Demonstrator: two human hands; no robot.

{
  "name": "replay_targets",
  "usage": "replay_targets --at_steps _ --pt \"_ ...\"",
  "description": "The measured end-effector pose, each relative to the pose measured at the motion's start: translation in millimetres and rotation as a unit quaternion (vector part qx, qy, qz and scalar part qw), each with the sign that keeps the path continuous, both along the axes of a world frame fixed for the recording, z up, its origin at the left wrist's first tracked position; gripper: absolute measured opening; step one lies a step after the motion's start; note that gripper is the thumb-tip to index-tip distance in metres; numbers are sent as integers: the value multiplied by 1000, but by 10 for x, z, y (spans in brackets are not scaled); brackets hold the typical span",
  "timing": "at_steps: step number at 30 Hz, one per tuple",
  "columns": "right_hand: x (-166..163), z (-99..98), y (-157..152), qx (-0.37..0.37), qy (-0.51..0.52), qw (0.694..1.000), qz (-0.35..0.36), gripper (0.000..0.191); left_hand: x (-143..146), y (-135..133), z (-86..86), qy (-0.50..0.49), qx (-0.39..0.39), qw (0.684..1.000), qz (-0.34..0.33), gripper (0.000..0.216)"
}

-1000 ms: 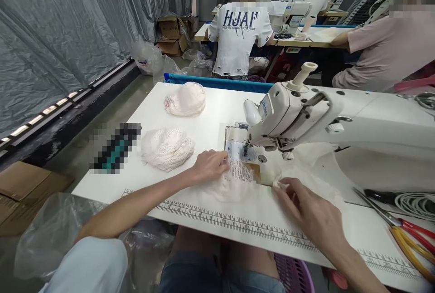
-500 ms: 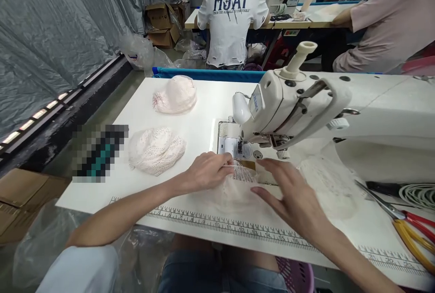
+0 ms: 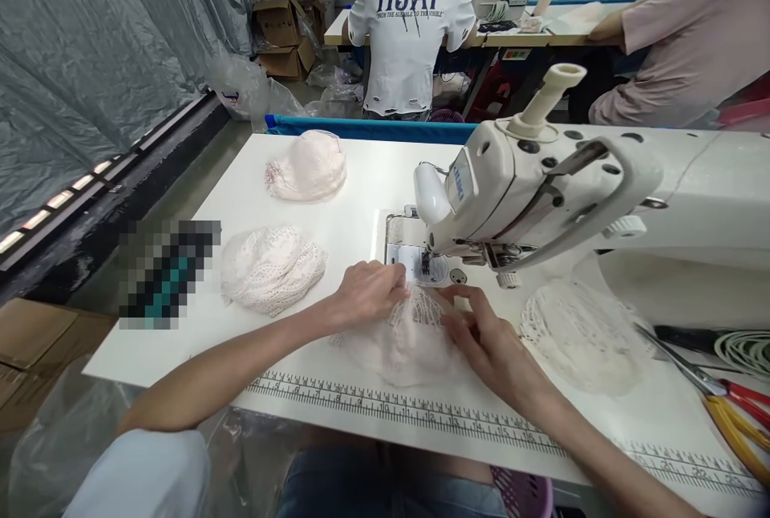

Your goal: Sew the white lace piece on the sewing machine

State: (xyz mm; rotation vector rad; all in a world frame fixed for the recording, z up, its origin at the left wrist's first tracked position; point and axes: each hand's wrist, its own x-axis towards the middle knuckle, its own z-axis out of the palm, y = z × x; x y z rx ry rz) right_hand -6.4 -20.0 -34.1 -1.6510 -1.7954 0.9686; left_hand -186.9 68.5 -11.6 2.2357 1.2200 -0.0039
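I see my left hand [image 3: 370, 293] and right hand [image 3: 490, 341] pinching the pale, open-mesh lace piece [image 3: 403, 337], bunched, apparently just before the needle [image 3: 424, 261].

Lace piece [image 3: 406, 337] between the hands: pale pink-white, open net pattern; the two lace bundles [image 3: 272, 268] and [image 3: 308, 167] on the white table [image 3: 361, 205] match it, the far one pinker with a red-speckled edge. Sewing machine [image 3: 541, 181]: cream-white, blue label on its head. Table front edge carries a black printed ruler scale [image 3: 421, 410]; scissors [image 3: 731, 414] have yellow and red handles.
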Motion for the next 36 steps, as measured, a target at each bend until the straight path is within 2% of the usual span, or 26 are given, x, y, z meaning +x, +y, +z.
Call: replay_targets --at_steps 3,8,18,28,31,34,36 --pt "37 -67 2 23 -66 997 33 33 11 -8 -61 13 -10 1000 -7 17" --pt "117 -72 -46 34 -63 995 67 33 -6 15 -93 -1 -4 1000 -20 28" --pt "124 -110 -32 63 -116 989 67 39 -1 15 -169 15 34 999 -14 17" --pt "112 -180 -5 89 -151 982 65 38 19 12 -209 28 49 998 -10 19" --pt "113 -178 -21 166 -237 956 58 34 40 -9 -224 44 57 997 -7 20" --pt "84 -95 -22 294 -368 882 16 32 55 -35 -238 63 73 995 -12 20" --pt "44 -38 -4 348 -386 854 33 30 56 -42 -242 69 80 994 -18 22"
